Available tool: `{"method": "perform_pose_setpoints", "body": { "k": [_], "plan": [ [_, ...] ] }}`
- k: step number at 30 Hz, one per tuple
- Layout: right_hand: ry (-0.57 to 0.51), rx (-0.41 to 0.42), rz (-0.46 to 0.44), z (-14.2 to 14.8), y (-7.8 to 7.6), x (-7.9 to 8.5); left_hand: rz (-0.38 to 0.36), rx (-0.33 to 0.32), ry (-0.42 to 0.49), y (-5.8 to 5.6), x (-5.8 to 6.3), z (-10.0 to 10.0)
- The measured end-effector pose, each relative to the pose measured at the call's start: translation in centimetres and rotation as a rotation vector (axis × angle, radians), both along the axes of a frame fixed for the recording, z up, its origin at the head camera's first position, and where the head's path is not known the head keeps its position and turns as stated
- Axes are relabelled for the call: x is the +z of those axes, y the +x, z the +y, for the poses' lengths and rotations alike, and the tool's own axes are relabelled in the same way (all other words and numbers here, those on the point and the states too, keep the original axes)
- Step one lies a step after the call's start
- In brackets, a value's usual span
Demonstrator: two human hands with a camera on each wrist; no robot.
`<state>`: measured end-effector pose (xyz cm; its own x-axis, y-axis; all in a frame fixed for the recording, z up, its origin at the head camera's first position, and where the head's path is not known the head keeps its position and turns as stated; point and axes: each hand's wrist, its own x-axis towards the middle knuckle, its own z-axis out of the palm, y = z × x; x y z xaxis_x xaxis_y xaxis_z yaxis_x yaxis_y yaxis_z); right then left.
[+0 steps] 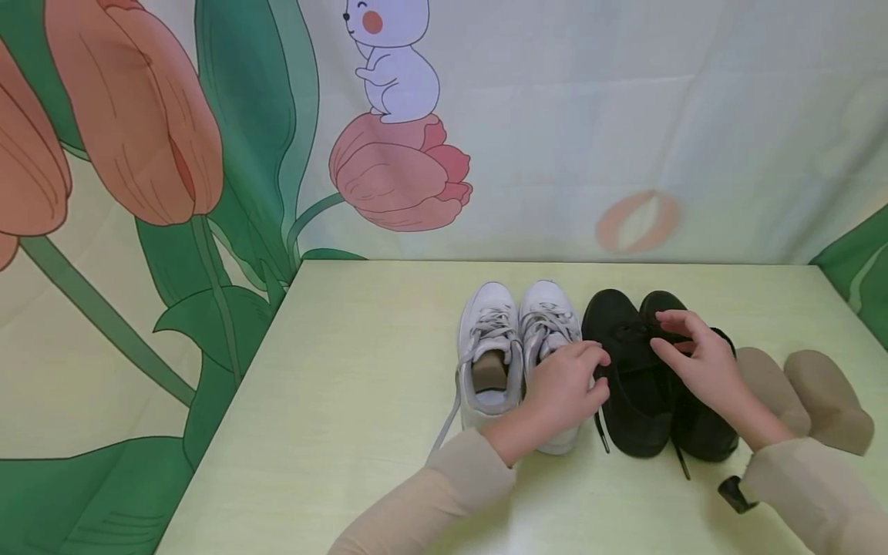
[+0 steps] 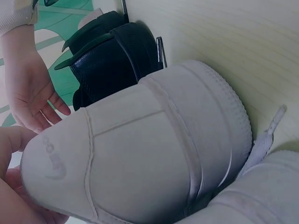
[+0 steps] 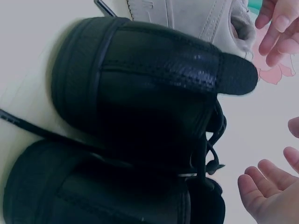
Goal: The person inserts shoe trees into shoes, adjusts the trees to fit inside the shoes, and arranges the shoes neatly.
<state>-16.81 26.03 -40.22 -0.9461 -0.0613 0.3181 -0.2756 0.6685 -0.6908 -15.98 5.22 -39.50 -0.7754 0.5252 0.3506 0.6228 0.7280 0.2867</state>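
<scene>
A pair of white lace-up sneakers (image 1: 491,320) stands on the table, toes toward the back. My left hand (image 1: 567,383) is over the right white sneaker (image 2: 135,154), its fingers loosely bent and holding nothing that shows; whether it touches the shoe, I cannot tell. To the right stands a pair of black lace-up shoes (image 1: 634,401), close beside the white ones. Above the right black shoe (image 1: 704,432) hovers my right hand (image 1: 704,366), thumb and fingers apart. The right wrist view shows that hand's fingers (image 3: 273,184) relaxed, with a gap between them and the black shoes.
Two beige shoe-shaped pieces (image 1: 829,401) lie right of the black shoes. A small black object (image 1: 737,493) is by the right cuff. Loose laces trail onto the pale table (image 1: 347,401). Behind its back edge hangs a printed cloth (image 1: 555,154) with tulips.
</scene>
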Motion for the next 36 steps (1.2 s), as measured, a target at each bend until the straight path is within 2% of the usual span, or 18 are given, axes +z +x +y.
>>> {"method": "perform_pose_setpoints", "body": {
  "k": [5,15,20,25,31,36],
  "plan": [
    [-0.044,-0.007,0.030,0.9,-0.1,-0.3,-0.025,0.004,-0.016,0.0,-0.1,0.4],
    [-0.065,-0.063,-0.026,3.1,0.2,-0.4,-0.057,-0.006,-0.032,0.1,0.1,0.8],
    [-0.045,-0.101,-0.021,4.0,0.4,-0.5,-0.063,-0.004,-0.047,0.0,0.0,0.9],
    [-0.064,-0.104,0.003,4.7,0.4,-0.6,-0.063,-0.001,-0.058,-0.1,0.0,1.1],
    [-0.088,-0.120,0.015,5.4,0.4,-0.8,-0.069,0.004,-0.057,-0.2,0.3,1.3],
    [-0.086,-0.144,-0.026,6.4,0.4,-1.2,-0.086,-0.005,-0.046,-0.1,0.8,1.7]
  ]
}}
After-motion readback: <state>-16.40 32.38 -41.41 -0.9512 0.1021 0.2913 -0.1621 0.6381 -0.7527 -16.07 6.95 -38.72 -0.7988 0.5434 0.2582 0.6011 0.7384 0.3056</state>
